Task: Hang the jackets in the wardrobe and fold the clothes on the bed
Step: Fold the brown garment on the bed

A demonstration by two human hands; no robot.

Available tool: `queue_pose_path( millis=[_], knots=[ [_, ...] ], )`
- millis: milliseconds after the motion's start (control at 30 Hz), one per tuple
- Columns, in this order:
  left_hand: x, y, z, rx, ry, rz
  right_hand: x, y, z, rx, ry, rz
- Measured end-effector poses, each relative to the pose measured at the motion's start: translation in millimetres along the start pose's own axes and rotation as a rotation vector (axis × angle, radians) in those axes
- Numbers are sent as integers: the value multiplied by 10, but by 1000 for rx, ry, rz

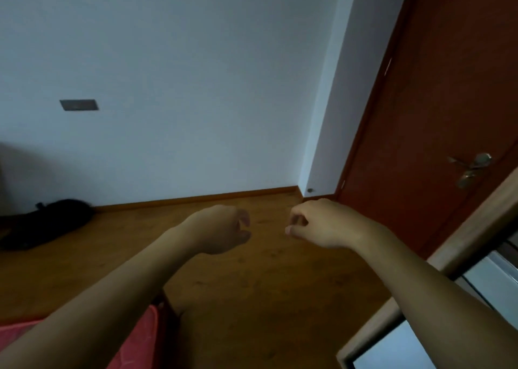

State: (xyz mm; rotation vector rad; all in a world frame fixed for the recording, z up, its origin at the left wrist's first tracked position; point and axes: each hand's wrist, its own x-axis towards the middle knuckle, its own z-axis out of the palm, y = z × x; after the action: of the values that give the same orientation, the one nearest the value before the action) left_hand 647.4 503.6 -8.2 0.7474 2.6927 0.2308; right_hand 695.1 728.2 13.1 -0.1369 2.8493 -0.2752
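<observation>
Left hand [224, 228]: bare, blurred at the fingertips [245, 217].
Right hand [316, 222]: bare, thumbnail [288, 230] trimmed short.
Left forearm [112, 293]: bare along all its visible length.
Right forearm [420, 279]: bare to the frame's edge.

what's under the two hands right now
Only wooden floor shows beneath the left hand and right hand; neither holds anything. The left forearm covers part of the pink bed cover.
</observation>
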Motion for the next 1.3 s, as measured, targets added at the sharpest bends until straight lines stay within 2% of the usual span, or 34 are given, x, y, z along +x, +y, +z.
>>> queue_pose_path(
  millis=[200,467,667,1033,1300],
  knots=[
    [243,371,-39,50,11,150,-343,284,38,72,43,123],
    [324,1594,332,40,-66,435,-1625,1040,299,212,94,388],
    [28,2250,739,39,-119,507,-2373,1357,583,227,94,471],
    [-710,2634,1037,88,-103,581,-3229,1106,855,258,137,522],
    [-1269,3293,1411,99,-114,818,-4378,927,1202,246,192,807]
  ],
)
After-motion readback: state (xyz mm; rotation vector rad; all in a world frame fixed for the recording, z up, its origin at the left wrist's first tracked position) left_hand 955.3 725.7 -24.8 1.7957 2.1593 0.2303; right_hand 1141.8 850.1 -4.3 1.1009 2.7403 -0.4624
